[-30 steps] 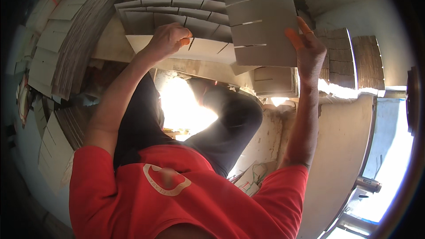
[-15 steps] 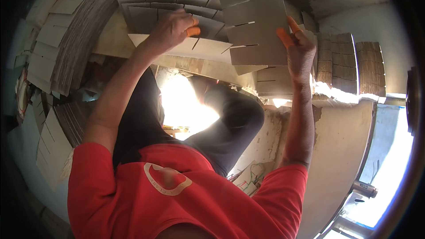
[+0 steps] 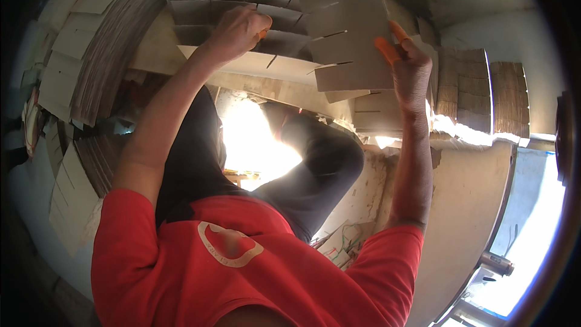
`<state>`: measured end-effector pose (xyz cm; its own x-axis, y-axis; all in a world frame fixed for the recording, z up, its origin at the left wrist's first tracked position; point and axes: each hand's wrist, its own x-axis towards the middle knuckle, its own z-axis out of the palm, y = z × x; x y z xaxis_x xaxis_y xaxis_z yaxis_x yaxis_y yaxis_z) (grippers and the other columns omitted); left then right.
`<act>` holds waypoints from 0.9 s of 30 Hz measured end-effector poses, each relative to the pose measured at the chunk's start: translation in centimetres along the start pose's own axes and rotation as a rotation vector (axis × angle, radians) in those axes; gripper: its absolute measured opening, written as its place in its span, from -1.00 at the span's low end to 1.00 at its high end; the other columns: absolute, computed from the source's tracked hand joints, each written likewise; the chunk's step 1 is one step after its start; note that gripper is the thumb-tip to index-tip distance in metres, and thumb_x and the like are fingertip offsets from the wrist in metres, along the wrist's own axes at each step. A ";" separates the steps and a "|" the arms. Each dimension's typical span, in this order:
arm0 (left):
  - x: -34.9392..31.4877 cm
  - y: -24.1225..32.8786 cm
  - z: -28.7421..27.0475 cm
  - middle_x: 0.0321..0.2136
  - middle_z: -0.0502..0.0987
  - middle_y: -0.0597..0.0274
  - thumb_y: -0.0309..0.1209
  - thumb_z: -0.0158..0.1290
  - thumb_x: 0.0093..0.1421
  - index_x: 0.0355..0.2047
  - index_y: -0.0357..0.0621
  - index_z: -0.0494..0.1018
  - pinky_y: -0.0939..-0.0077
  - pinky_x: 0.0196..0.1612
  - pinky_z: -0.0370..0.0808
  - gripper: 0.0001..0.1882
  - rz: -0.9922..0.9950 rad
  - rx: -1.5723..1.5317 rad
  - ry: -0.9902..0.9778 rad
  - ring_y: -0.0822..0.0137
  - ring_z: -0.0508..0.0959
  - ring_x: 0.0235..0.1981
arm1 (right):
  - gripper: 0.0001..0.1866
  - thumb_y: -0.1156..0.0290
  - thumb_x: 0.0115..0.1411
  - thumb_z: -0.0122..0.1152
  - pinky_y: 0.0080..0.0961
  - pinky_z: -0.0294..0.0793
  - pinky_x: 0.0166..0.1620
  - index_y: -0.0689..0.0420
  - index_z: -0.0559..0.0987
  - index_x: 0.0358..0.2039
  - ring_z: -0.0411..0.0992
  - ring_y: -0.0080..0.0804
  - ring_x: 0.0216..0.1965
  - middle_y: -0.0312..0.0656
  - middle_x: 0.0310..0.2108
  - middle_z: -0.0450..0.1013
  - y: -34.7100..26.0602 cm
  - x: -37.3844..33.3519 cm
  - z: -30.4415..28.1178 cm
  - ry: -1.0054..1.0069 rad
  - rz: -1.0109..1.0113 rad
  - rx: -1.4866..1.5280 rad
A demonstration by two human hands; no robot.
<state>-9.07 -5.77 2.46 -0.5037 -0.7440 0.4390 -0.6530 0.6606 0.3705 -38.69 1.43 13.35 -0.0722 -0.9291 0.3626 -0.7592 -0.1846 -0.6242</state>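
Head view. The right hand [image 3: 411, 69] holds a slotted card [image 3: 348, 27], a grey cardboard sheet with several slits cut in from its left edge. Its grip is closed on the sheet's right edge, the orange-tipped fingers [image 3: 387, 48] lying on the face. Since a second ago the card has risen toward the top of the picture and swung slightly, so its upper edge now runs out of view; the hand has kept its pinch all the while.

The left hand [image 3: 236, 30] lies curled on the dividers [image 3: 242, 0], a row of upright slotted strips standing side by side ahead of the person. Whether it grips one strip or only steadies them, I cannot tell; an orange fingertip shows at its right side. This hand has shifted a little to the right over the same second, closer to the card, which now overlaps the row's right end.

To my mind, card and dividers are being brought together slot to slot, and the meeting is not yet made.

Below them a flat board [image 3: 266, 69] lies under the row. Tall card stacks [image 3: 109, 42] curve along the left, and more stacks [image 3: 478, 94] stand at the right. The person sits with dark-trousered knees [image 3: 327, 157] bent, red shirt [image 3: 242, 266] low in the picture.
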 end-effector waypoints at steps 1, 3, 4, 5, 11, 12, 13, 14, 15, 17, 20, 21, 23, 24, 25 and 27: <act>-0.1 0.0 0.1 -0.60 0.47 0.11 -0.54 0.13 -0.02 -0.55 -0.24 0.44 0.22 -0.34 0.42 -0.92 -0.001 -0.023 0.002 0.12 0.48 -0.39 | -0.62 0.53 0.08 0.31 -0.83 0.18 -0.43 0.19 0.56 -0.04 0.13 -0.77 -0.55 -0.43 -0.60 0.34 0.1 0.1 0.0 0.003 0.005 0.010; -0.2 -0.4 0.4 -0.58 0.48 0.11 -0.53 0.14 -0.02 -0.55 -0.24 0.44 0.22 -0.34 0.42 -0.91 0.009 -0.030 0.016 0.12 0.48 -0.39 | -0.62 0.52 0.09 0.30 -0.81 0.25 -0.39 0.19 0.55 -0.03 0.19 -0.77 -0.52 -0.37 -0.57 0.44 0.1 0.3 0.2 0.001 -0.019 -0.001; -0.2 -0.6 0.5 -0.57 0.48 0.11 -0.52 0.14 -0.03 -0.55 -0.24 0.44 0.22 -0.34 0.42 -0.91 0.014 -0.033 0.023 0.13 0.49 -0.39 | -0.62 0.52 0.09 0.30 -0.80 0.28 -0.38 0.18 0.55 -0.03 0.22 -0.76 -0.51 -0.33 -0.55 0.48 0.1 0.2 0.5 -0.005 -0.043 -0.020; -0.2 -0.7 0.5 -0.57 0.48 0.10 -0.51 0.15 -0.02 -0.53 -0.23 0.45 0.22 -0.33 0.43 -0.91 0.018 -0.038 0.023 0.12 0.48 -0.38 | -0.62 0.52 0.10 0.29 -0.78 0.31 -0.37 0.18 0.55 -0.03 0.25 -0.75 -0.50 -0.28 -0.54 0.51 0.1 0.1 0.8 -0.012 -0.063 -0.041; 1.0 -0.3 -1.1 -0.55 0.52 0.04 -0.43 0.22 -0.02 -0.41 -0.22 0.55 0.28 -0.30 0.45 -0.83 -0.093 -0.078 -0.051 0.11 0.50 -0.40 | -0.61 0.48 0.08 0.31 -0.63 0.38 -0.40 0.19 0.54 -0.03 0.28 -0.70 -0.54 -0.06 -0.55 0.51 -0.9 -0.3 2.5 -0.177 0.002 -0.033; 1.7 -1.1 -1.2 -0.55 0.52 0.04 -0.42 0.23 -0.02 -0.38 -0.23 0.57 0.30 -0.29 0.45 -0.81 -0.100 -0.142 -0.027 0.11 0.51 -0.40 | -0.60 0.49 0.08 0.31 -0.63 0.38 -0.41 0.19 0.54 -0.03 0.28 -0.68 -0.56 -0.05 -0.56 0.49 -0.4 -0.2 2.8 -0.217 -0.010 -0.035; 2.5 -1.9 -1.4 -0.55 0.52 0.04 -0.41 0.25 -0.03 -0.36 -0.23 0.58 0.32 -0.29 0.46 -0.79 -0.107 -0.206 -0.004 0.11 0.52 -0.41 | -0.60 0.49 0.08 0.31 -0.62 0.37 -0.42 0.19 0.54 -0.02 0.28 -0.65 -0.57 -0.04 -0.58 0.47 0.7 -0.1 3.3 -0.256 -0.021 -0.038; 3.4 -2.5 -1.3 -0.54 0.53 0.06 -0.42 0.25 -0.03 -0.36 -0.23 0.58 0.33 -0.29 0.46 -0.79 -0.124 -0.299 0.011 0.12 0.53 -0.41 | -0.59 0.49 0.08 0.31 -0.61 0.37 -0.43 0.19 0.53 -0.02 0.28 -0.63 -0.58 -0.03 -0.60 0.46 1.4 0.0 3.4 -0.292 -0.025 -0.044; 4.0 -3.3 -1.4 -0.53 0.53 0.07 -0.43 0.26 -0.04 -0.36 -0.24 0.58 0.35 -0.28 0.46 -0.79 -0.150 -0.386 0.029 0.12 0.54 -0.40 | -0.61 0.49 0.08 0.30 -0.61 0.36 -0.44 0.19 0.54 -0.04 0.28 -0.61 -0.60 -0.03 -0.62 0.44 1.2 0.2 3.6 -0.310 -0.028 -0.076; 5.3 -4.9 -1.6 -0.53 0.54 0.11 -0.49 0.24 -0.04 -0.37 -0.23 0.58 0.35 -0.28 0.47 -0.82 -0.209 -0.415 0.082 0.12 0.55 -0.40 | -0.65 0.50 0.08 0.30 -0.60 0.36 -0.46 0.20 0.55 -0.08 0.27 -0.55 -0.63 -0.03 -0.64 0.41 0.2 0.2 3.7 -0.343 -0.033 -0.145; 6.6 -6.4 -1.2 -0.57 0.53 0.13 -0.50 0.22 -0.02 -0.36 -0.20 0.58 0.33 -0.29 0.48 -0.83 -0.018 -0.013 0.287 0.10 0.55 -0.45 | -0.65 0.51 0.08 0.29 -0.60 0.36 -0.46 0.20 0.54 -0.07 0.26 -0.53 -0.64 -0.04 -0.65 0.40 -0.5 0.2 3.6 -0.314 -0.107 -0.088; 7.1 -6.3 -0.7 -0.63 0.47 0.05 -0.53 0.19 -0.03 -0.49 -0.23 0.52 0.24 -0.34 0.45 -0.92 -0.011 0.047 0.355 0.02 0.52 -0.49 | -0.62 0.51 0.08 0.29 -0.61 0.35 -0.47 0.19 0.53 -0.04 0.26 -0.54 -0.64 -0.05 -0.65 0.40 -0.8 0.1 3.6 -0.308 -0.100 -0.078; 8.1 -6.0 -1.0 -0.52 0.50 0.03 -0.48 0.19 -0.05 -0.48 -0.24 0.47 0.19 -0.30 0.47 -0.86 -0.086 0.175 -0.041 -0.02 0.53 -0.39 | -0.57 0.51 0.08 0.29 -0.63 0.35 -0.47 0.18 0.50 0.00 0.25 -0.54 -0.64 -0.06 -0.65 0.39 -1.0 -0.3 3.3 -0.294 -0.082 -0.059; 8.4 -5.7 -1.2 -0.46 0.52 0.01 -0.46 0.20 -0.05 -0.48 -0.25 0.45 0.17 -0.28 0.48 -0.83 -0.121 0.236 -0.240 -0.05 0.54 -0.34 | -0.57 0.52 0.08 0.28 -0.64 0.35 -0.47 0.18 0.50 0.01 0.24 -0.54 -0.64 -0.07 -0.65 0.39 -0.8 -0.4 3.2 -0.299 -0.066 -0.066; 8.4 -5.9 -0.8 -0.47 0.51 0.00 -0.49 0.16 -0.06 -0.51 -0.25 0.42 0.15 -0.30 0.47 -0.86 -0.101 0.226 -0.190 -0.06 0.54 -0.35 | -0.57 0.53 0.08 0.28 -0.65 0.34 -0.47 0.18 0.50 0.01 0.23 -0.55 -0.64 -0.08 -0.65 0.38 -0.4 -0.5 3.1 -0.305 -0.050 -0.072; 8.0 -6.4 0.0 -0.50 0.49 -0.04 -0.54 0.09 -0.06 -0.58 -0.26 0.37 0.11 -0.32 0.47 -0.89 -0.063 0.211 -0.089 -0.08 0.53 -0.36 | -0.59 0.55 0.07 0.28 -0.66 0.34 -0.47 0.20 0.51 -0.02 0.22 -0.56 -0.64 -0.08 -0.65 0.37 -0.4 -0.5 3.1 -0.311 -0.057 -0.053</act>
<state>-8.91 -16.00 3.61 -0.5002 -0.7949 0.3433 -0.7836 0.5843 0.2111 -36.35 1.00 11.25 0.1662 -0.9726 0.1623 -0.7895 -0.2299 -0.5690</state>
